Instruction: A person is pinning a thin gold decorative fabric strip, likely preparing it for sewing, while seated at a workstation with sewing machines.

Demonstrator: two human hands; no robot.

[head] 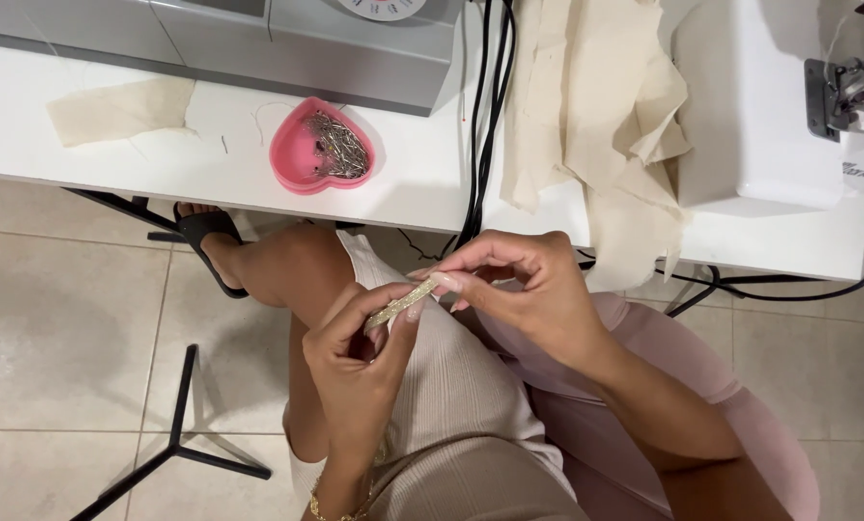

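Observation:
Over my lap, my left hand (355, 362) and my right hand (519, 289) together pinch a narrow beige folded fabric strip (400, 307). The left thumb and fingers grip its lower end. The right fingertips hold its upper end. Under the hands lies ribbed beige cloth (461, 405) draped over my knee. A pink heart-shaped dish (292, 159) full of metal pins sits on the white table (422, 188), above and left of my hands.
A grey sewing machine (287, 43) stands at the table's back, a white machine (770, 106) at the right. Cream fabric pieces (596, 116) hang over the table edge. Black cables (480, 145) drop down. A fabric scrap (118, 108) lies left. Black table legs (176, 434) cross the tiled floor.

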